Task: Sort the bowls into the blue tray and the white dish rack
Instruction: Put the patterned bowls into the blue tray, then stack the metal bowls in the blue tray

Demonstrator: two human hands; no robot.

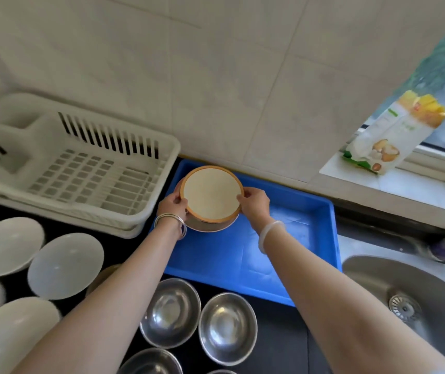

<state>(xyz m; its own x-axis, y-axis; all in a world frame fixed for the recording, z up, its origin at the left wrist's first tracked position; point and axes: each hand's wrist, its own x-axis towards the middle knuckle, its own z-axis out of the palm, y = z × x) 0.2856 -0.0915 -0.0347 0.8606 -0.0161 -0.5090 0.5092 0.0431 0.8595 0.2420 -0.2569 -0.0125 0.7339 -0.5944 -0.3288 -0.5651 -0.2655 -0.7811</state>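
— Any writing you can read from there?
— None on my feed. The bag (385, 136) on the sill (415, 184) carries a green strip, a red mark and pale characters, all too blurred for me to read.

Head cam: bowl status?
Left hand, right hand grip round orange-rimmed cream bowl by rim. Over blue plastic tray, far-left corner; second bowl beneath. Nothing in the way.

Cream bowl (211, 194) with orange rim, blue tray (291, 247), white slotted rack (81, 168).
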